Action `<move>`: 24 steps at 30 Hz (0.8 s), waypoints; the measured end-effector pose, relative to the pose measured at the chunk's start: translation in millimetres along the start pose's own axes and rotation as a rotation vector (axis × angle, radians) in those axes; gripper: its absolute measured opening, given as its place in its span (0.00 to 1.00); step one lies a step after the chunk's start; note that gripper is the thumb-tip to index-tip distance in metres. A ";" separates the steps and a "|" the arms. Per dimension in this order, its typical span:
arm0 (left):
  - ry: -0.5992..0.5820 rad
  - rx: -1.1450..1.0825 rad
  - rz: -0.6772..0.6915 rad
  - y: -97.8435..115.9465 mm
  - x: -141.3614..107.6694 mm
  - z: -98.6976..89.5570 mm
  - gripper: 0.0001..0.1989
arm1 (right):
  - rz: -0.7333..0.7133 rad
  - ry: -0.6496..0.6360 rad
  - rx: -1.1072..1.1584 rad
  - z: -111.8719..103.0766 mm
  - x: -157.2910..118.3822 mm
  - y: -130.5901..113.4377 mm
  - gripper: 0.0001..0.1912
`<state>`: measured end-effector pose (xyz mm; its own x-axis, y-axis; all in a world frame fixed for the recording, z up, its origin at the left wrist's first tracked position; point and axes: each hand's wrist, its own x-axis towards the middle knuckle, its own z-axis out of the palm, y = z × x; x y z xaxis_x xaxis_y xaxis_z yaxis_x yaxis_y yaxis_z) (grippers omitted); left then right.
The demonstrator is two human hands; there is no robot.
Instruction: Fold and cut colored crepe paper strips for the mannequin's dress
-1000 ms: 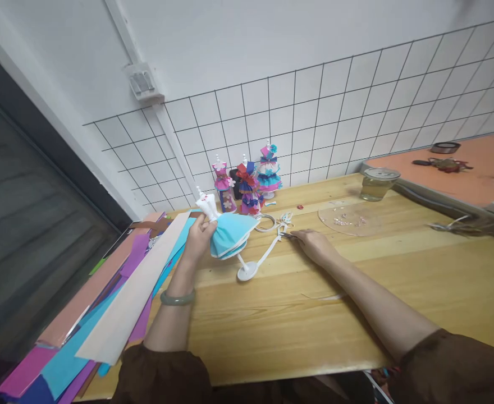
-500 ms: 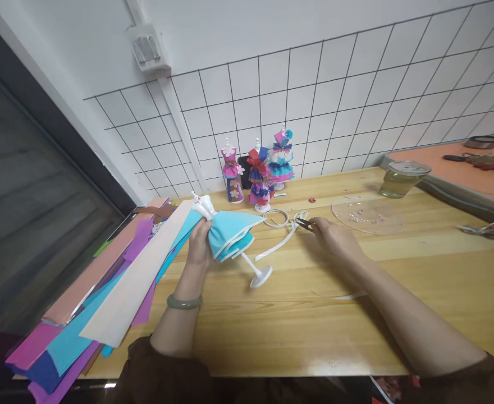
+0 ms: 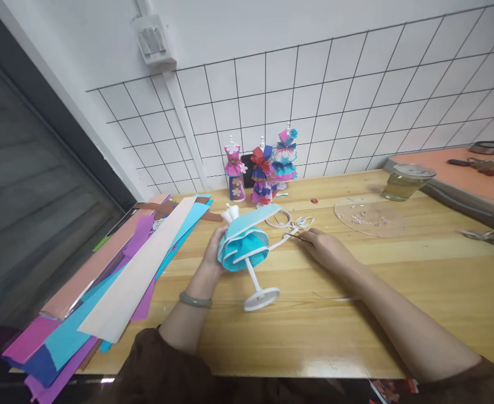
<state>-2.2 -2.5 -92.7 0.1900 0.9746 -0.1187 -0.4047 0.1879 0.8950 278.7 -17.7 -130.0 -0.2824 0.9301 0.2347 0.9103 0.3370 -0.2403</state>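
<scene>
Doll [image 3: 231,214] leans in your left hand [image 3: 214,252], fingers closed around its body, over the table [image 3: 314,336]; its base tips towards you, likely so the skirt's [image 3: 247,247] layers show. 3 dressed dolls [image 3: 262,174] stand by the wall [image 3: 314,101], apparently out of your way. Your right hand [image 3: 323,249] pinches tweezers [image 3: 301,238] at the white strip [image 3: 277,244], palm down, forearm low; whether the tips grip it, I can't tell.
</scene>
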 end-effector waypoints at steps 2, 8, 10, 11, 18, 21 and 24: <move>0.075 0.000 0.106 13.7 -1.6 -6.6 0.11 | 0.016 -0.008 -0.021 0.6 -0.4 1.1 0.16; 0.247 0.382 0.709 58.1 -4.2 -27.0 0.17 | -0.003 -0.019 -0.035 3.9 0.9 1.0 0.16; 0.268 0.543 0.750 59.9 -0.3 -28.8 0.21 | -0.003 -0.023 -0.037 4.5 1.3 0.4 0.16; 0.268 0.604 0.748 58.5 3.1 -29.3 0.22 | -0.004 -0.027 -0.037 4.6 1.4 0.2 0.16; 0.223 0.612 0.704 52.4 38.1 -41.0 0.22 | -0.014 -0.017 -0.006 4.3 0.9 -0.9 0.16; 0.253 0.695 0.667 62.6 48.3 -50.1 0.20 | -0.015 -0.026 0.016 5.3 1.5 0.3 0.16; 0.288 0.817 0.647 73.0 52.5 -55.9 0.19 | -0.013 -0.036 0.030 7.2 2.1 2.2 0.17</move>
<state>-71.8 69.2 -57.6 -0.1057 0.8719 0.4781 0.3864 -0.4070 0.8277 278.0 -13.9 -136.8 -0.3051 0.9301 0.2044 0.8971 0.3527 -0.2663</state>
